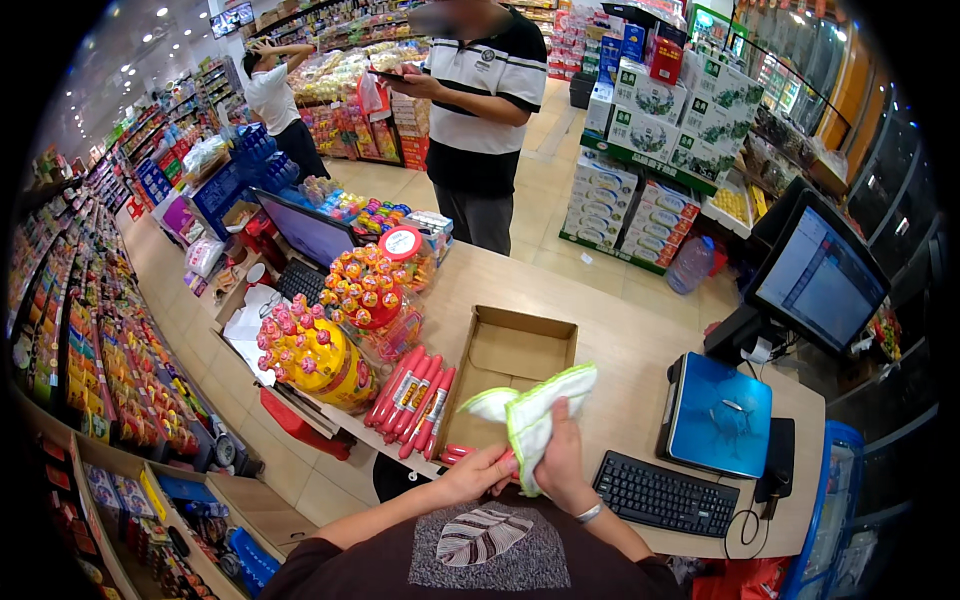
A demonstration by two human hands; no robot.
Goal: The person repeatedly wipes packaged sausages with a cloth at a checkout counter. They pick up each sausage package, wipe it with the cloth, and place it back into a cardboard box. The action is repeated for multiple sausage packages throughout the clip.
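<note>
Low in the middle of the frame, the right hand (562, 455) is closed around a white cloth with green edges (535, 408). The cloth is bunched up and sticks out above the fingers. The left hand (483, 473) is just beside it, to the left, and pinches the bottom end of the same cloth. Both hands are up in the air in front of the person's chest, just over the near edge of the tabletop (620, 350).

It looks like the cloth is only being gathered or folded now. It is not folded flat, and it is not put down anywhere, so that part looks still to be done.

Right behind the cloth sits an open brown cardboard box (515, 350). The part of the box that shows has nothing in it; the cloth hides its near corner.

Left of the box lie long red packs (415, 395) side by side. Further left stand two round stands full of lollipops (340, 325).

At the lower right are a black keyboard (665, 492) and a scale with a blue top (720, 415). Above them is a screen (822, 280).

At the top of the frame a person in a striped shirt (485, 100) stands on the far side of the tabletop.
</note>
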